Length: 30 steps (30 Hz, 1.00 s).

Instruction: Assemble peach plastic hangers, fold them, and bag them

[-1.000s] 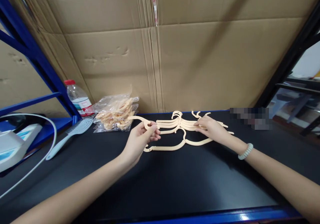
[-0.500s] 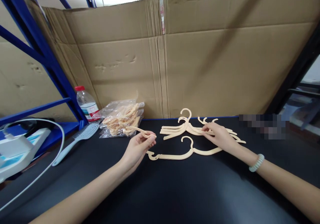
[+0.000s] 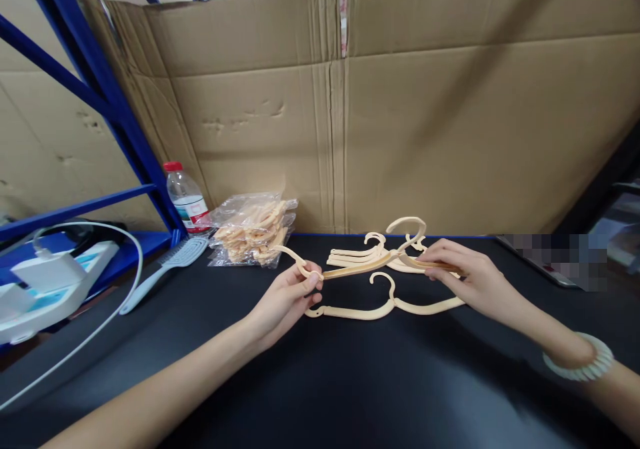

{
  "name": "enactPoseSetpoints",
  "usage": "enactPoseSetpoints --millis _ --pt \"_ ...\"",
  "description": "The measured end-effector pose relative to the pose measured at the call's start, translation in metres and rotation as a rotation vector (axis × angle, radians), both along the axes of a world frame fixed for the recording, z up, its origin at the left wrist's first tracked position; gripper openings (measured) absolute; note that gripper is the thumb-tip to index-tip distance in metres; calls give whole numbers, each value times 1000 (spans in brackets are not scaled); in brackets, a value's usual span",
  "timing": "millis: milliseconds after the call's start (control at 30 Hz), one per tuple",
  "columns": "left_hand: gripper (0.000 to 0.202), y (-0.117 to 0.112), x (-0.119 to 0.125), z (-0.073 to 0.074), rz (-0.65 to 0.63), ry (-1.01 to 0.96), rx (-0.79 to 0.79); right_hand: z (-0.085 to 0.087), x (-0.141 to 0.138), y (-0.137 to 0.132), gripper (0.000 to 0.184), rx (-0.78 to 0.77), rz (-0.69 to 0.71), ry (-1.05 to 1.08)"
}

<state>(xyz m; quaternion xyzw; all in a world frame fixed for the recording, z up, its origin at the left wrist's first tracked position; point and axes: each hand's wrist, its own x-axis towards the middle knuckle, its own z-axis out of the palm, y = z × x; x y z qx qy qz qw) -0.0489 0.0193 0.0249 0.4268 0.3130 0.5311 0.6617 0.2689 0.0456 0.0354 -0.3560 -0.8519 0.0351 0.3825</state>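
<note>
My left hand (image 3: 283,305) is closed, pinching a small curved cream hanger piece (image 3: 289,254) whose tip points up and left. My right hand (image 3: 467,272) grips the right arm of a cream plastic hanger (image 3: 357,270), lifted above the table with its hook upward. The hanger's left end meets the curved piece at my left fingertips; whether they are joined I cannot tell. Just below lies another cream hanger (image 3: 363,314) with a curved piece at its left end, partly behind my left fingers. Behind the lifted hanger rests a group of cream hangers (image 3: 345,260), partly covered.
Clear plastic bags of cream hanger parts (image 3: 255,232) lie at the back left. Nearby are a red-capped bottle (image 3: 190,205), a pale blue hairbrush (image 3: 165,269) and a white power strip (image 3: 65,302) with a cable. Cardboard (image 3: 260,122) walls the back of the black table (image 3: 350,382).
My right hand has lifted a hanger from the group and brought it toward my left hand, its left end now at the curved piece. The view has shifted slightly.
</note>
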Motion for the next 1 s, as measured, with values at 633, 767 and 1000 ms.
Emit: enactPoseSetpoints --millis 633,767,1000 --pt "16 -6 1 6 -146 -84 -69 5 0 -6 15 32 43 53" --pt "22 -6 1 6 -128 -56 -93 6 -1 -7 16 46 52 56" --pt "28 -6 2 2 -35 -30 -73 5 -7 -12 17 61 46 56"
